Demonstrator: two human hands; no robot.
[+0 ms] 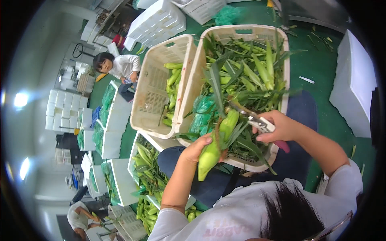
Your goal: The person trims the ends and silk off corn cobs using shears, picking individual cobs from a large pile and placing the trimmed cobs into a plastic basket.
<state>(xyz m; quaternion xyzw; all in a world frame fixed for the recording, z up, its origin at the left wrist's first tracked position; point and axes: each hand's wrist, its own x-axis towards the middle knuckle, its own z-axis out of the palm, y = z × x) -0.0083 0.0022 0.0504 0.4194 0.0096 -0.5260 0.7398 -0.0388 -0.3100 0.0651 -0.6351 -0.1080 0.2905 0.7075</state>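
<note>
My left hand [195, 149] is closed around an ear of corn in its green husk [209, 153], its tip pointing down towards my lap. Pruning shears [261, 123] are in my right hand [277, 126], a pinkish-red handle showing below the fingers. Their blades lie at the stalk end of the held ear. Beneath both hands stands a white plastic crate [285, 60] holding husked-in corn ears [253, 73], long leaves and a green plastic bag [203, 113]. Whether the blades touch the stalk cannot be told.
A second white crate [150, 87] with trimmed ears [173, 78] stands alongside. Foam boxes [158, 22] are stacked beyond it. A child [122, 67] sits past the second crate. More corn [147, 211] lies at my left, and another person [80, 215] bends over a crate at lower left.
</note>
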